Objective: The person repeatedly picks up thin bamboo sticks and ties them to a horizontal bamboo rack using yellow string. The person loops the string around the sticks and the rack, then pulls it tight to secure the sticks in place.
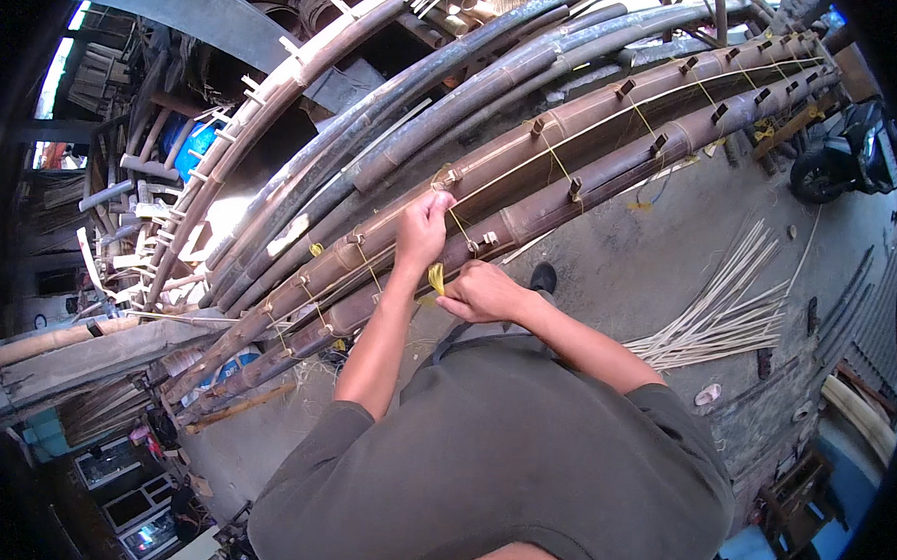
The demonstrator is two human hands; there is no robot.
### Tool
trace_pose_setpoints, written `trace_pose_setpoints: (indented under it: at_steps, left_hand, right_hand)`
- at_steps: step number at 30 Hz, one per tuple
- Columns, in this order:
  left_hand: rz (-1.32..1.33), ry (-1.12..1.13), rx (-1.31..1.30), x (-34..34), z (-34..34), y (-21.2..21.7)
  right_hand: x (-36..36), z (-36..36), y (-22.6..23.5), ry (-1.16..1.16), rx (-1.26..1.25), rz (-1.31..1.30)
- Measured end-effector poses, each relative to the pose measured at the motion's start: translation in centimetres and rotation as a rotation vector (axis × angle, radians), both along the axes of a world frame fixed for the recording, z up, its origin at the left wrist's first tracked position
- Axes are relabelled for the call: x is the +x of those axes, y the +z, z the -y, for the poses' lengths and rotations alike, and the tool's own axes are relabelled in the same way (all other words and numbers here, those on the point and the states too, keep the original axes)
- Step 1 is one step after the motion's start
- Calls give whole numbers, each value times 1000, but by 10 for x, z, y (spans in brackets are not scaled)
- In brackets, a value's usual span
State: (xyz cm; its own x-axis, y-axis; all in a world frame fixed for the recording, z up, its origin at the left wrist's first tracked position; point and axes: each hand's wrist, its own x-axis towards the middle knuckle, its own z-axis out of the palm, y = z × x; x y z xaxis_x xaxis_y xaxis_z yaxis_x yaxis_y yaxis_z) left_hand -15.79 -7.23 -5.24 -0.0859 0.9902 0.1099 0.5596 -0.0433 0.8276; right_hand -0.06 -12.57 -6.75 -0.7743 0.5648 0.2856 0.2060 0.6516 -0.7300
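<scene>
Two long brown bamboo poles lie side by side: the far pole point(514, 155) and the near pole point(536, 216). Short wooden pegs point(658, 144) stick out of both, and thin yellow twine point(557, 163) crosses the gap between them. My left hand point(423, 229) is closed at a peg on the far pole, fingers pinched on the twine that slants down toward the near pole. Beside the near pole, my right hand point(488, 294) is a fist around a bunch of yellow twine point(436, 277), which hangs out on its left side.
Curved dark poles point(446, 105) are stacked beyond. A pale curved bamboo piece with pegs point(266, 102) rises at the left. Thin bamboo strips point(723, 307) are spread on the concrete floor point(619, 277) at the right; a motorbike wheel point(823, 176) stands farther off.
</scene>
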Motion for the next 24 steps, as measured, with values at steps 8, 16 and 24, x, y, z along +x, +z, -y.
trace_pose_setpoints:
  at_steps: [8, 16, 24]
  left_hand:
    - [-388, 234, 75, -50, -114, -65]
    - [-21, -4, -500, -152, -98, -45]
    - [-330, -265, -400, -193, 97, -23]
  right_hand:
    - [18, 34, -10, -340, -469, -453]
    - [39, 119, -93, -1199, -1715, -1205]
    - [-148, 132, -24, -576, -1825, -1223]
